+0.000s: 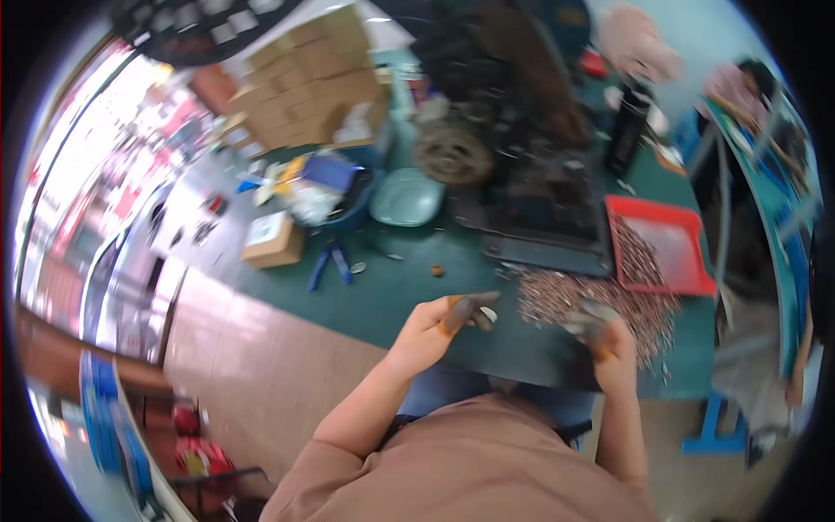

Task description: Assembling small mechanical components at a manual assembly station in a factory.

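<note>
My left hand (437,322) is over the front of the green table (383,300), its thumb and fingers closed in a pinch. Dark and orange coverings sit on those fingertips. A small pale piece (490,315) shows between them, too small to name. To the right, my right hand (611,341) hovers at the near side of a spread pile of small reddish-brown metal parts (557,296). Its covered fingertips are smeared by motion, so whether they grip anything is unclear. A red tray (683,252) beside the pile holds more of these parts.
A dark machine (548,196) with a wheel stands behind the pile. Left of it are a pale green dish (407,198), a filled blue basin (365,196), blue-handled pliers (330,265) and a small carton (272,240). A black bottle (628,130) stands back right. Another person (739,96) sits far right.
</note>
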`<action>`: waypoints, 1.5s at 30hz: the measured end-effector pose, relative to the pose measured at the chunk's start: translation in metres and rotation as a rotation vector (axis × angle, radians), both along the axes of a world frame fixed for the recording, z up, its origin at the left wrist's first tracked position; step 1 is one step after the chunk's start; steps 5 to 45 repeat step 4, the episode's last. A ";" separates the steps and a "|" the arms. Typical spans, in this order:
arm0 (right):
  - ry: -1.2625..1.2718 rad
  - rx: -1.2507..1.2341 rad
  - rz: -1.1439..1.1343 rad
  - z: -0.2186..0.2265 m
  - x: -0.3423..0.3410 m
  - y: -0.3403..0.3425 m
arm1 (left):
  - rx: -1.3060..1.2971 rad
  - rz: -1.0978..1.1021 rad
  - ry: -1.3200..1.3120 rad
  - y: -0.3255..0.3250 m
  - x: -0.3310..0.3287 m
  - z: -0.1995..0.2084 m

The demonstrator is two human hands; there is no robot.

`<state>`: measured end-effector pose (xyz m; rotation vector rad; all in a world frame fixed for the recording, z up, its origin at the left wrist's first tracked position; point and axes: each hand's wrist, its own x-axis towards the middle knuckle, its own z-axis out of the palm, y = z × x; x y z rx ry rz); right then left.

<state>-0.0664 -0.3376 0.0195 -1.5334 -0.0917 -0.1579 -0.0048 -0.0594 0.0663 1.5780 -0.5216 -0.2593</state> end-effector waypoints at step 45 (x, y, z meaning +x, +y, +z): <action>0.063 0.087 -0.060 -0.014 -0.004 -0.010 | -0.218 0.049 0.176 0.021 0.000 0.020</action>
